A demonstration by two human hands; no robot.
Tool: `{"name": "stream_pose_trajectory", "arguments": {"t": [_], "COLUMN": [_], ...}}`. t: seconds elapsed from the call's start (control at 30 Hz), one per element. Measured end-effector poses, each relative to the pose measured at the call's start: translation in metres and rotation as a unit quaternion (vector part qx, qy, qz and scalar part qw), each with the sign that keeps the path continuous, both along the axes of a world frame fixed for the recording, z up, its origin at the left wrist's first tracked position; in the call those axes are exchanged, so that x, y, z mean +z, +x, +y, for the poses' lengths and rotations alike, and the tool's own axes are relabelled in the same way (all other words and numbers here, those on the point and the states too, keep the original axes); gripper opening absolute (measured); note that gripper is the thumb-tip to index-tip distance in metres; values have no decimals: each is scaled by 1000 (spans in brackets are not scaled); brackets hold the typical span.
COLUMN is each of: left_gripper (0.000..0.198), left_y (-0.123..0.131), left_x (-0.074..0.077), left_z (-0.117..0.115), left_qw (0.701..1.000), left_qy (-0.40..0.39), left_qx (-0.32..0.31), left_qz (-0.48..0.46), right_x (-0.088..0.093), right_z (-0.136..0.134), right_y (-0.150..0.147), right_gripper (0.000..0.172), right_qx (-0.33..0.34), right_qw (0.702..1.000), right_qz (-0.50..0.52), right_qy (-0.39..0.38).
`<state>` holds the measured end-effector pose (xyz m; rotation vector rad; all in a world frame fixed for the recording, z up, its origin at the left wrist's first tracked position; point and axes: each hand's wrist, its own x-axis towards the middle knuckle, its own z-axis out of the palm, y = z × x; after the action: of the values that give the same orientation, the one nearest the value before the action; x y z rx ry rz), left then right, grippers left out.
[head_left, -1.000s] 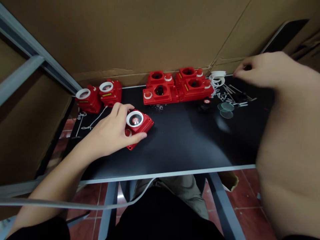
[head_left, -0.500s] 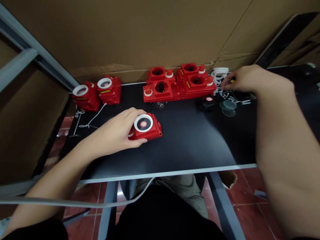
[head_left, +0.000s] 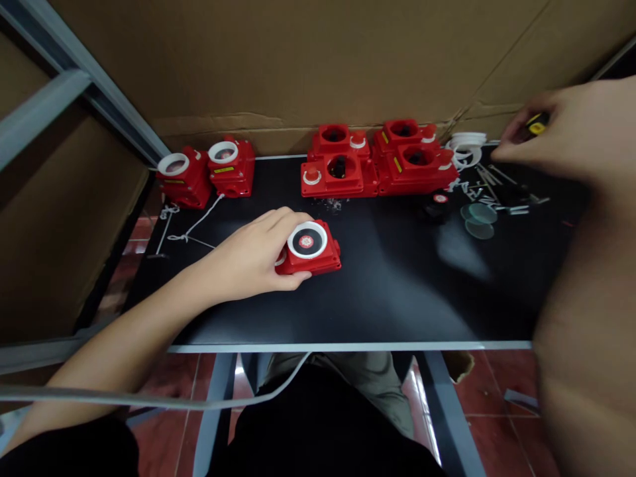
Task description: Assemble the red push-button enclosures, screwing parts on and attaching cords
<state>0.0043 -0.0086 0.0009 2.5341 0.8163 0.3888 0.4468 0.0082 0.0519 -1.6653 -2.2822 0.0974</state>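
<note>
My left hand (head_left: 253, 255) is closed around the left side of a red alarm box (head_left: 322, 260) on the black table. A white ring (head_left: 293, 248) with a black disc and a round red-and-white label inside it sits on top of that box. At the upper right my right hand (head_left: 551, 136), blurred, is raised above the tabletop. Its fingers are closed on a screwdriver (head_left: 538, 124) whose yellow-and-black handle shows; no shaft is visible. Below that hand lie small metal parts (head_left: 489, 192), and stacked white rings (head_left: 467, 149) stand to its left.
Several red boxes with open round holes (head_left: 338, 182) stand along the cardboard wall. Two red boxes with white rings (head_left: 232, 169) and white cords stand at the left. A black part (head_left: 437, 209) and clear discs (head_left: 479, 218) lie right of centre. A grey cable (head_left: 199, 405) crosses in front.
My right hand has moved up and right from the small parts by the white rings, with the screwdriver in it. My left hand stays on the red box; the view has shifted slightly.
</note>
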Motion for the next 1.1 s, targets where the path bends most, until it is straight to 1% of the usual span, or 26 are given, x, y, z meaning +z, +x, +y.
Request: {"name": "stream_pose_trajectory", "arguments": {"t": [0.1,0.17,0.23,0.27,0.33,0.43,0.5,0.57,0.73,0.9,1.0,1.1], "left_gripper": [57,54,54,55,56,54,54,55,57,57,49,40], "left_y": [1,2,3,3,4,5,5,3,-2,-4,-2,0], "left_x": [2,2,1,0,-2,-3,-3,-3,1,5,6,6], "left_z": [0,-1,-1,-1,-1,-1,0,1,5,5,7,8], "left_qw": [1000,999,999,999,999,999,1000,999,999,999,999,998], "left_qy": [-14,-18,-10,-2,10,8,5,2,-6,-23,-45,-61], "left_qx": [8,11,10,8,6,2,-3,-13,-38,-30,-20,-2], "left_qz": [-18,-27,-34,-37,-39,-32,-31,-34,-26,-14,-9,5], "right_x": [1,-1,-4,-6,-10,-13,-13,-11,-10,-17,-21,-26], "right_z": [-17,-25,-30,-32,-36,-43,-48,-51,-51,-51,-51,-49], "right_y": [-36,-56,-72,-80,-93,-111,-120,-125,-129,-134,-138,-140], "right_gripper": [12,6,9,12,17,20,20,17,7,11,12,15], "right_qx": [44,78,104,118,170,262,298,318,333,324,318,307], "right_qw": [998,992,987,985,977,960,950,942,930,927,924,928], "right_qz": [0,-14,-27,-32,-28,22,65,98,154,185,201,192], "right_qy": [46,96,121,124,122,101,70,46,-25,-49,-63,-91]}}
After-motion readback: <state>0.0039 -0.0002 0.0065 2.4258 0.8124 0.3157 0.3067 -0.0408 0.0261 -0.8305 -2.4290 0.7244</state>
